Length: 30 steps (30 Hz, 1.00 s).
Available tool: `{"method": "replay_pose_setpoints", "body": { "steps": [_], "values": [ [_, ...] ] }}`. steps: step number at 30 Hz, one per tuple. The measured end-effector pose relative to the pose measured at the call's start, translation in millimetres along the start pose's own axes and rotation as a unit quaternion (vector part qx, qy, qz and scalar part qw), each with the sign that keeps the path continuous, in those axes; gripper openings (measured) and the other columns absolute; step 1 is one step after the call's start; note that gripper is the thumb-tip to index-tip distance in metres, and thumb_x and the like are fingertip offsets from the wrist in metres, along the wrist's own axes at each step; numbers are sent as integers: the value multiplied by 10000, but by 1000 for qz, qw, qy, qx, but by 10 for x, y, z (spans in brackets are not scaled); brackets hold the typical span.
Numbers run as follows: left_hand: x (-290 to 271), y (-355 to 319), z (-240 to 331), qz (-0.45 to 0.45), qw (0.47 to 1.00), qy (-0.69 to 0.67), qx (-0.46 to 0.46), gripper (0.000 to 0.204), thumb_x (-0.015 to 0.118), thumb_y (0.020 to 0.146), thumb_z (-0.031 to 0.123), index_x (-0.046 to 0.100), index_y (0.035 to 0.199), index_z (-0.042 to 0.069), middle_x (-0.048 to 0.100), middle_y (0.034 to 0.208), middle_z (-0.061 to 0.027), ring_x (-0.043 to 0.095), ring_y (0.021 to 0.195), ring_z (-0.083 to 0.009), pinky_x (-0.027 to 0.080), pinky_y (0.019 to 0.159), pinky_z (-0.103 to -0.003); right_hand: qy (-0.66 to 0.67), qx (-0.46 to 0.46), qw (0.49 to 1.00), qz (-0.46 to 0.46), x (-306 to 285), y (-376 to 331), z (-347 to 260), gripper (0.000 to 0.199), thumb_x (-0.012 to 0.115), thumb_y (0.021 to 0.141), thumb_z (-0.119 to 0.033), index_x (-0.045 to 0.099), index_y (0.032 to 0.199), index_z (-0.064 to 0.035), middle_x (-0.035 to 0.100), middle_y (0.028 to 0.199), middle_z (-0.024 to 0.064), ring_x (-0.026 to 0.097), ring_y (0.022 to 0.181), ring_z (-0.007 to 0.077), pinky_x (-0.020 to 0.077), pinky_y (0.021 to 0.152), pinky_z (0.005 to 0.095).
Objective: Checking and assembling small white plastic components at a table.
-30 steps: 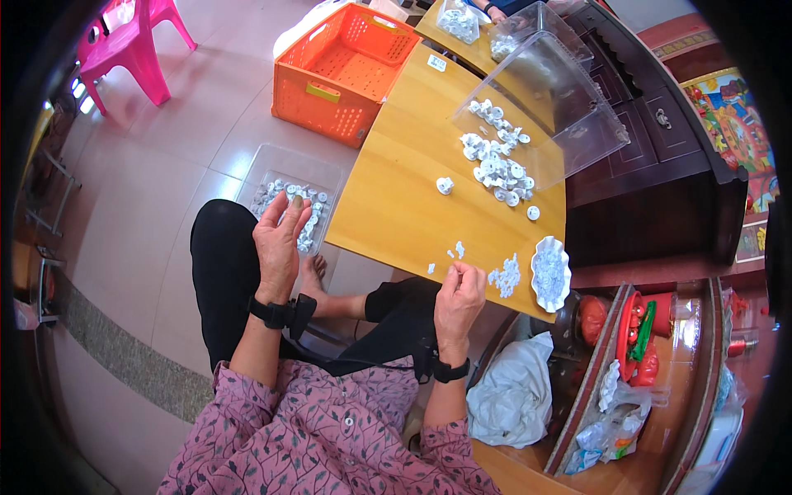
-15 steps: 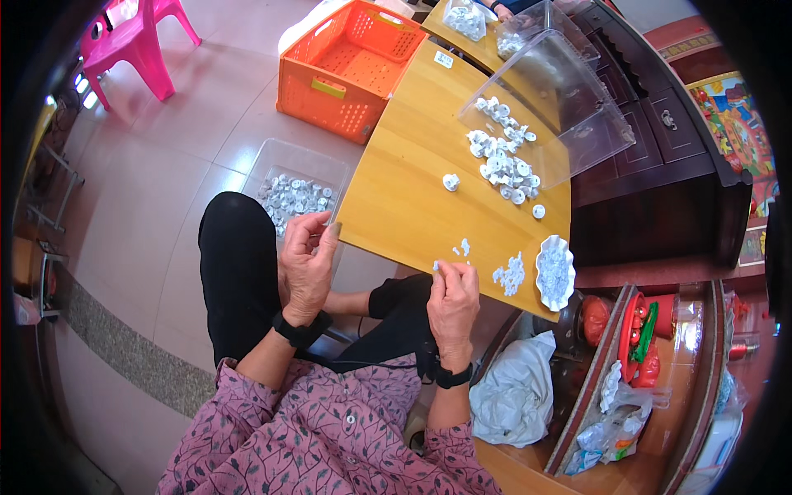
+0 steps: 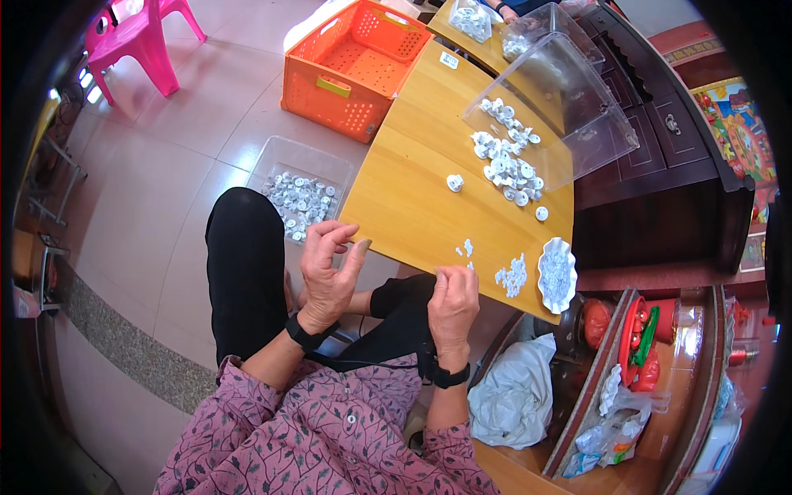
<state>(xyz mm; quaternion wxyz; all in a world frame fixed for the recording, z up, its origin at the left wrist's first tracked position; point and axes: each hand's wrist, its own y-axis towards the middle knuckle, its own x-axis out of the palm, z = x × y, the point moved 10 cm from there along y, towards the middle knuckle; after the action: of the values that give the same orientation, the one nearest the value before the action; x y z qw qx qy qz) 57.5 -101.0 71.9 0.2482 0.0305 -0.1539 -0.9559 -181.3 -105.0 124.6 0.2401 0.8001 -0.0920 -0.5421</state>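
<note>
Over the near left edge of the yellow wooden table (image 3: 396, 173), my left hand (image 3: 326, 268) is open, thumb and fingers apart, with nothing visible between them. Its nearest neighbour is a clear plastic bin (image 3: 338, 169) on the floor holding several white round parts (image 3: 297, 202). At the table's near edge my right hand (image 3: 453, 305) is closed in a pinch; what it holds is hidden. Just beyond it lie small pale plastic pieces (image 3: 468, 246), with a larger pile (image 3: 512, 276) to the right. A white scalloped dish (image 3: 541, 285) contains more pieces. One white round part (image 3: 454, 183) lies apart from a cluster (image 3: 511, 172).
A tipped clear box (image 3: 598, 124) stands beside the cluster. An orange crate (image 3: 334, 103) is beyond the bin. At the far end, another person's hand (image 3: 506, 13) is near a small clear tub (image 3: 470, 21). Dark cabinets (image 3: 660, 198) and an open drawer (image 3: 594, 396) border the right.
My left hand has moved right and its thumb and fingers have spread apart, away from the bin. My right hand stays nearly in place; the pale piece at its fingertips no longer shows.
</note>
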Motion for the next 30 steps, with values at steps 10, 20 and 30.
{"method": "replay_pose_setpoints", "body": {
  "steps": [10,20,30],
  "values": [
    [138,-56,74,-56,998,-13,20,216,758,880,14,699,1088,4,621,1034,-104,645,785,-153,542,685,-259,218,229,947,-52,280,31,578,197,656,1002,-168,649,1005,28,672,793,92,635,666,164,517,624,309],
    [282,-107,45,-106,994,-24,12,195,757,886,7,717,1077,-2,647,981,-93,660,793,-135,547,703,-249,255,312,909,-112,394,22,708,173,623,1021,-148,663,1049,18,684,847,42,614,656,75,489,565,224],
    [347,-128,40,-136,991,-13,-13,151,772,882,59,731,1019,7,658,934,-62,656,749,-117,510,750,-255,290,287,902,-142,347,175,600,157,593,1025,-117,647,1078,20,692,907,70,622,701,103,498,603,249]
  ]
}}
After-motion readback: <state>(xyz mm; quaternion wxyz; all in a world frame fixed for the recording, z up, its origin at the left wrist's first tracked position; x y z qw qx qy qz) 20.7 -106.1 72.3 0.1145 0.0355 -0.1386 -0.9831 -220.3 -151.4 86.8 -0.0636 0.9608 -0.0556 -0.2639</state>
